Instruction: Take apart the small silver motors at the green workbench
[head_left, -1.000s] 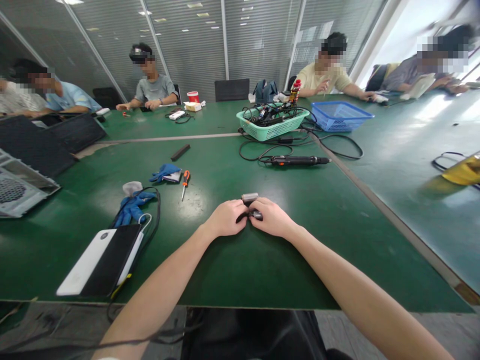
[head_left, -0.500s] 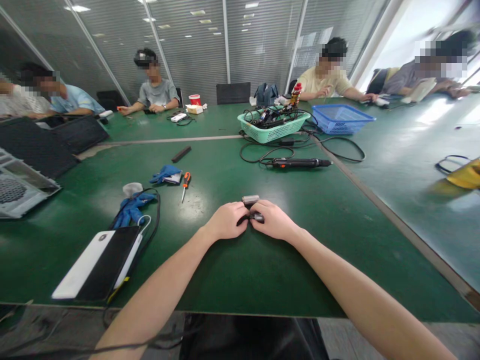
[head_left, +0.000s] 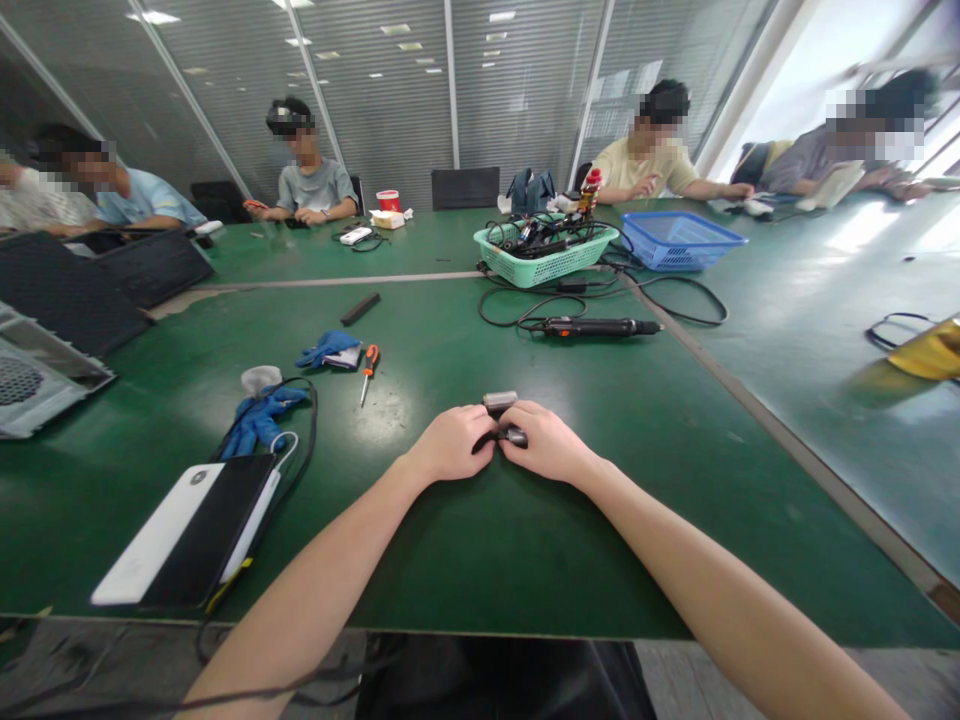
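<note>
The left hand (head_left: 450, 444) and right hand (head_left: 544, 443) are pressed together on the green table (head_left: 442, 560), fingers curled, pinching one small dark metal part (head_left: 514, 435). One grey metal cylinder (head_left: 500, 401) sits just beyond the fingers. Left of the left hand lie one black-and-white power bank (head_left: 184, 535), a blue glove (head_left: 259, 425) and a black cable (head_left: 310, 430). Farther ahead are an orange-handled screwdriver (head_left: 367, 372), a second blue glove (head_left: 326, 349) and a black bar (head_left: 360, 309). Beyond the right hand lie one corded electric screwdriver (head_left: 600, 326), a green basket (head_left: 544, 258) and a blue basket (head_left: 679, 242). Five seated people (head_left: 649, 145) surround the far tables.
</note>
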